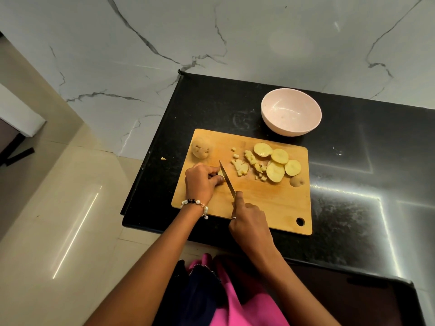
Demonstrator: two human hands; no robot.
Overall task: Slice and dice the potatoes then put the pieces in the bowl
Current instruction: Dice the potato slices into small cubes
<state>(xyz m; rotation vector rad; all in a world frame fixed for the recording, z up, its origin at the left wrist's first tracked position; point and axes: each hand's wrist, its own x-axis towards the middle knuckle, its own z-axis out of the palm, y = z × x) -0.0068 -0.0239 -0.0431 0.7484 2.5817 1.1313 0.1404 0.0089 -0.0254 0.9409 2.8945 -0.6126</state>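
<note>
My right hand is closed round the handle of the knife, forefinger stretched along the top of the blade, which runs away from it and leftward across the wooden cutting board. My left hand sits just to the left of the blade with fingers curled, pinning a small potato piece that is mostly hidden beneath them. Just beyond my left hand lies a whole unpeeled potato near the board's far left corner. To the right of the blade the diced pieces lie scattered, and further right the round slices overlap each other, with a skin-side end piece beside them. The pale bowl stands on the black counter past the board's far edge, well beyond my right hand. A beaded bracelet circles my left wrist.
</note>
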